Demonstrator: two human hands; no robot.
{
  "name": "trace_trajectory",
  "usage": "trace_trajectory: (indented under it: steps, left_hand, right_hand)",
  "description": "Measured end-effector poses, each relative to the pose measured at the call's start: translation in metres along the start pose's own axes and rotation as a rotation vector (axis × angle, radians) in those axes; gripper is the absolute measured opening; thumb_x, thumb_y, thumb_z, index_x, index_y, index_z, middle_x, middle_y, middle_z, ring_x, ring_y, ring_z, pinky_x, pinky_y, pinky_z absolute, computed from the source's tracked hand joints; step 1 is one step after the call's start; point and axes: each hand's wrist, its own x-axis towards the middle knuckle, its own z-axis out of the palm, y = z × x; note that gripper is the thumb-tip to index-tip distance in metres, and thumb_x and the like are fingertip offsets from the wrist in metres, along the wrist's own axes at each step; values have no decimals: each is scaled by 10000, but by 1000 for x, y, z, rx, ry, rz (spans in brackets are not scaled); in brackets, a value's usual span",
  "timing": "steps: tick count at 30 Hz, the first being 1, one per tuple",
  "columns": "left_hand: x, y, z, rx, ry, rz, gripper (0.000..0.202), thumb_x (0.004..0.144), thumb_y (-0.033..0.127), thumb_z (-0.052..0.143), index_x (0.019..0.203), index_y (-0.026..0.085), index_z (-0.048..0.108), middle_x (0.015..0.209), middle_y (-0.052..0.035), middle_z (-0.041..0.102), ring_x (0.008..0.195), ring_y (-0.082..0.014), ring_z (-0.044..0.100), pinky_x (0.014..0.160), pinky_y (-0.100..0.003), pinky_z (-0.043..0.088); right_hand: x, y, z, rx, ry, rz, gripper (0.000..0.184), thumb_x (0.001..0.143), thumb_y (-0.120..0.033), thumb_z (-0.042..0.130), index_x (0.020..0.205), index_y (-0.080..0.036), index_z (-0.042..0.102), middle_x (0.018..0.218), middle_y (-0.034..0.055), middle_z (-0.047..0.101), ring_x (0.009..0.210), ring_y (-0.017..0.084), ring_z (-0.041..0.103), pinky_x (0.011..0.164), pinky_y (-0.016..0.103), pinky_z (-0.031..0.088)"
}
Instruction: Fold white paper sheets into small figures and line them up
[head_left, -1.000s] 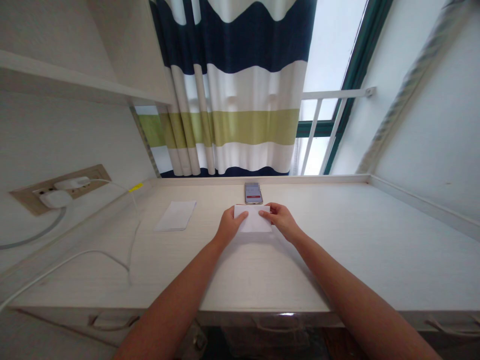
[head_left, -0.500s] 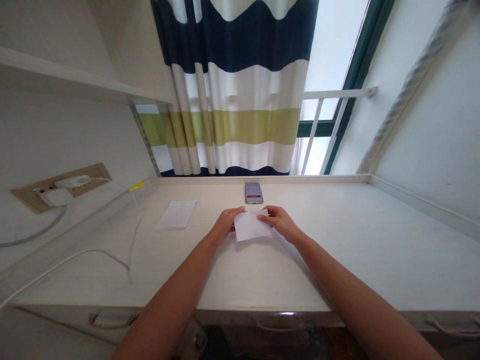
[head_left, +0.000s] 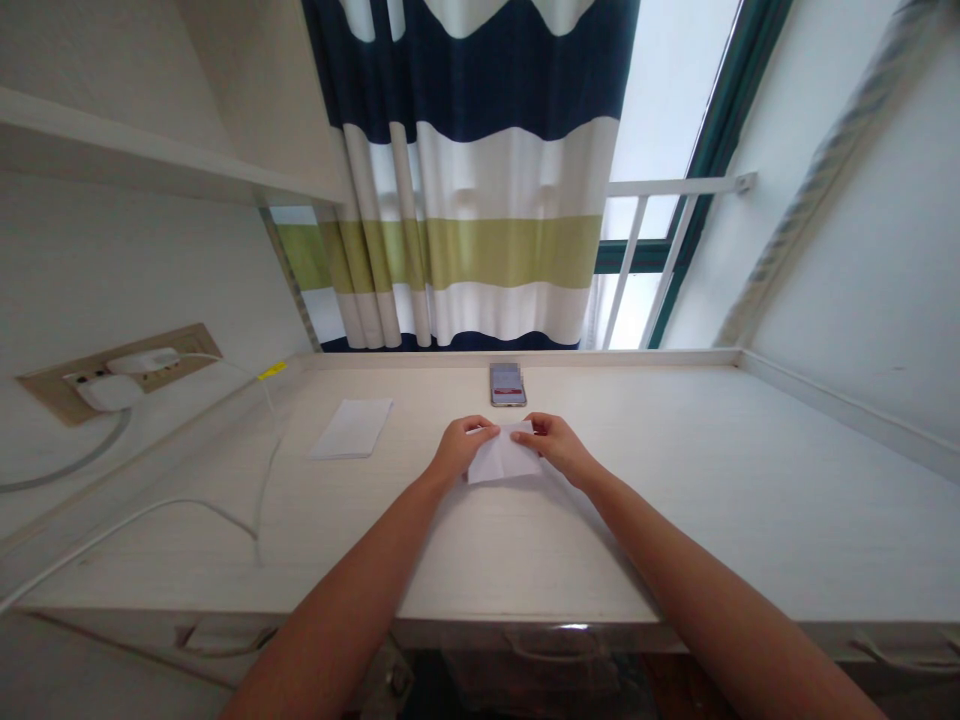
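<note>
While the folded sheet of white paper (head_left: 501,458) lies on the counter (head_left: 637,500), directly ahead of the person's torso, both hands hold it at its upper edge. Left hand (head_left: 463,450): fingers curled over the sheet's upper left part, pressing it down or pinching it; the exact grip is partly hidden. Right hand (head_left: 559,448): fingertips (head_left: 537,425) on the upper right corner, the thumb's position not clear. The hands are apart, with the sheet between them. The sheet's lower edge angles to a blunt point; its layers cannot be counted from this view.

A smartphone (head_left: 508,384) lies screen-up just beyond the sheet, near the counter's back edge, showing a red bar on its display. A flat stack of white paper (head_left: 351,428) lies to the left, well apart from both hands. Further left, a white cable (head_left: 150,510) runs along the counter from a plug (head_left: 112,393) in a wall socket panel (head_left: 142,372). A striped curtain (head_left: 465,180) hangs behind the counter.
</note>
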Motion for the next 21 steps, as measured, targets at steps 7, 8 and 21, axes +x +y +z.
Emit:
trace_trajectory:
  steps: [7, 8, 21]
  left_hand:
    - [2, -4, 2, -36, 16, 11, 167, 565, 314, 577, 547, 149, 561, 542, 20, 525, 524, -111, 460, 508, -212, 321]
    - [3, -5, 3, -44, 19, 9, 169, 564, 316, 576, 547, 149, 558, 540, 22, 520, 521, -109, 457, 505, -211, 318]
    - [1, -4, 5, -298, -7, -73, 144, 548, 278, 581, 580, 141, 548, 504, 30, 508, 481, -96, 457, 474, -208, 308]
  right_hand:
    - [2, 5, 0, 28, 82, -21, 295, 548, -383, 631, 571, -169, 429, 508, -66, 383, 463, 68, 364, 430, 201, 257]
    - [3, 5, 0, 32, 88, -24, 298, 549, -385, 631, 568, -170, 425, 509, -65, 385, 466, 69, 367, 434, 202, 263]
    - [-6, -6, 0, -411, 100, -420, 122, 724, -265, 499, 761, -190, 589, 702, 18, 576, 640, 126, 526, 568, 238, 426]
